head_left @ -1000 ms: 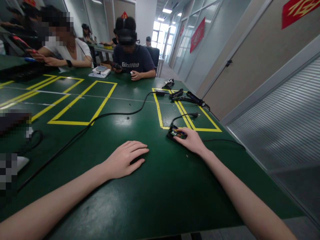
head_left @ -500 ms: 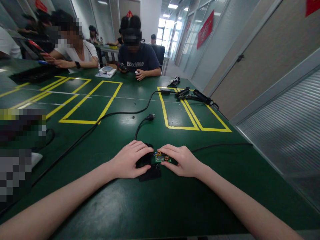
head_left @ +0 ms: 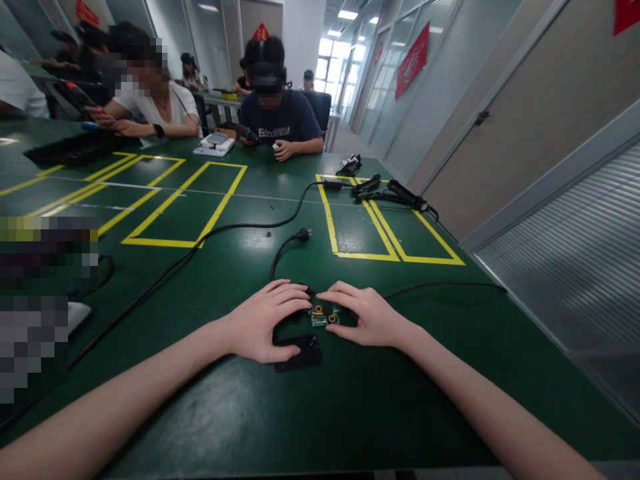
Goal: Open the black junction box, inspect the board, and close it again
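Note:
A small green circuit board (head_left: 319, 321) with copper-wound coils lies low over the table in front of me. My right hand (head_left: 367, 317) grips it at its right side, thumb at the near edge and fingers at the far edge. My left hand (head_left: 263, 320) is beside it with thumb and fingers spread apart; the fingertips reach the board's left end. Its thumb rests on a flat black plastic casing piece (head_left: 305, 357) on the table. Something dark under the left palm is mostly hidden. Beyond the left hand, a black power plug (head_left: 303, 235) lies on its short cord.
A long black cable (head_left: 220, 230) crosses the green table (head_left: 310, 427), and another cord (head_left: 445, 287) runs off right. Black tools and cables (head_left: 395, 193) lie at the far right near yellow tape rectangles. Co-workers sit across the table. Blurred-out items lie at left.
My left thumb has moved away from the fingers, widening the hand, and the black casing piece shows more. My right hand keeps hold of the circuit board, shifted slightly.

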Demonstrator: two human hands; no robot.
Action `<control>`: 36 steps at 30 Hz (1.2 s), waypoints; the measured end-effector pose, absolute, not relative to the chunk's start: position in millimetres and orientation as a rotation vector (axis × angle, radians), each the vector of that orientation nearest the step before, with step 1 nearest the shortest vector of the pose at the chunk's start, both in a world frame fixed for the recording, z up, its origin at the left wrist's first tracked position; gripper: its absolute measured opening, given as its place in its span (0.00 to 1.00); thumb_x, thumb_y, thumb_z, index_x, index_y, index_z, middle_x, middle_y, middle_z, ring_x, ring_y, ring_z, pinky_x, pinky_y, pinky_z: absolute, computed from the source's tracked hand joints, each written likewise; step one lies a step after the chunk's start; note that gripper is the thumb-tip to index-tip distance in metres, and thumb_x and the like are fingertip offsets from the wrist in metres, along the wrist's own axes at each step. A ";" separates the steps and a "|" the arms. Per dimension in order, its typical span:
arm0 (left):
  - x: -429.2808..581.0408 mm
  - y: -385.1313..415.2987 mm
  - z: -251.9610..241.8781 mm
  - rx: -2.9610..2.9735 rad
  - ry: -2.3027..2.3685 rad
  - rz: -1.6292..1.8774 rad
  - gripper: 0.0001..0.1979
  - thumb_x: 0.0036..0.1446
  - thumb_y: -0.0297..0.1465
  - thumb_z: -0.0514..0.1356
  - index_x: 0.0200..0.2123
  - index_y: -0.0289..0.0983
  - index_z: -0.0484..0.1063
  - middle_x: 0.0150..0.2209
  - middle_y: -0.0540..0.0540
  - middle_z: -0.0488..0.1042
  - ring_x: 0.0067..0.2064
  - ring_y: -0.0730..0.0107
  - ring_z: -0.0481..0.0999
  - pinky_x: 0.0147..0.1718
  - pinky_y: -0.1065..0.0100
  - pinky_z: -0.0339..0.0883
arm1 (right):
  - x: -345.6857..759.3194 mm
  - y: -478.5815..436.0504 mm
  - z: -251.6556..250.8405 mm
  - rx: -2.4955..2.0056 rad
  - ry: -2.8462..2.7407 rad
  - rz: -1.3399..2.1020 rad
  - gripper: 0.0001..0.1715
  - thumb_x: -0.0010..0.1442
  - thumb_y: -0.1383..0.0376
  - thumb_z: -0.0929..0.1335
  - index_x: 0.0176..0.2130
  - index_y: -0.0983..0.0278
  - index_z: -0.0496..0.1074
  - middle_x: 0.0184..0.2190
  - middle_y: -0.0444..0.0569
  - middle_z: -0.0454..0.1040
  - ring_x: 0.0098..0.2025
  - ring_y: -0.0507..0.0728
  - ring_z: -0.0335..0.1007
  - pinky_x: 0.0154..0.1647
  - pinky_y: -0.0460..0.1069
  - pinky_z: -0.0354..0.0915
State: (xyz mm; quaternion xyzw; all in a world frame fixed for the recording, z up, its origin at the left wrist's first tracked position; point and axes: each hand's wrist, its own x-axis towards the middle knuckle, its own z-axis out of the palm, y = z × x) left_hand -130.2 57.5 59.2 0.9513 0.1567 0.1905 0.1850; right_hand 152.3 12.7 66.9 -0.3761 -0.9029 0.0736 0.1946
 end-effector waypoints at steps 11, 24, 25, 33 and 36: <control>-127.6 56.9 58.9 2.648 0.480 0.567 0.23 0.58 0.38 0.68 0.55 0.39 0.71 0.59 0.38 0.76 0.67 0.48 0.70 0.72 0.45 0.55 | 175.8 19.9 73.8 -0.998 -2.570 0.278 0.18 0.73 0.55 0.68 0.34 0.63 0.77 0.29 0.46 0.76 0.29 0.53 0.72 0.29 0.48 0.61; -128.5 59.3 53.7 2.687 0.505 0.602 0.27 0.64 0.33 0.63 0.65 0.41 0.68 0.62 0.39 0.76 0.66 0.53 0.72 0.70 0.46 0.57 | 136.2 13.9 55.7 -0.886 -2.600 -0.144 0.22 0.78 0.58 0.61 0.37 0.65 0.75 0.31 0.48 0.75 0.32 0.54 0.71 0.33 0.49 0.60; -128.6 59.4 53.7 2.688 0.511 0.610 0.26 0.64 0.33 0.63 0.65 0.41 0.68 0.61 0.39 0.76 0.65 0.54 0.72 0.70 0.46 0.57 | 135.5 13.8 55.5 -0.901 -2.598 -0.168 0.22 0.79 0.58 0.61 0.37 0.65 0.75 0.31 0.48 0.75 0.32 0.54 0.71 0.32 0.49 0.60; -133.4 63.1 57.5 2.689 0.626 0.763 0.26 0.62 0.43 0.68 0.59 0.38 0.72 0.53 0.39 0.77 0.55 0.52 0.76 0.55 0.53 0.72 | 135.1 14.0 56.0 -0.915 -2.562 -0.342 0.22 0.79 0.59 0.60 0.37 0.65 0.74 0.31 0.47 0.75 0.31 0.54 0.69 0.31 0.50 0.58; -139.8 66.8 60.4 2.699 0.662 0.791 0.24 0.62 0.46 0.68 0.53 0.37 0.73 0.49 0.40 0.77 0.50 0.54 0.77 0.50 0.55 0.74 | 136.7 13.6 58.9 -0.907 -2.559 -0.359 0.21 0.79 0.60 0.60 0.38 0.65 0.74 0.31 0.47 0.75 0.31 0.53 0.69 0.31 0.49 0.59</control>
